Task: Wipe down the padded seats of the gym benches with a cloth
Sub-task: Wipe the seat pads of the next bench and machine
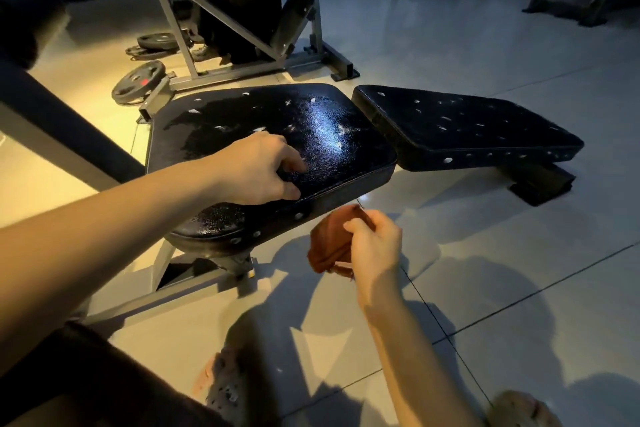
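Note:
A black padded seat [322,121] fills the middle of the view, worn with small white tears and shiny under the light. My left hand [256,168] rests on its near part, fingertips curled down onto the padding. Just below the seat's front edge, my right hand [372,250] grips a bunched brown cloth [330,241] in the air, apart from the pad. A second black pad [464,125] with similar tears lies to the right, close to the first one.
A grey metal frame [194,291] carries the seat over a pale tiled floor [502,253]. Weight plates [138,81] lie on the floor at the back left beside another machine [242,21]. My feet in sandals [225,385] stand near the bottom edge.

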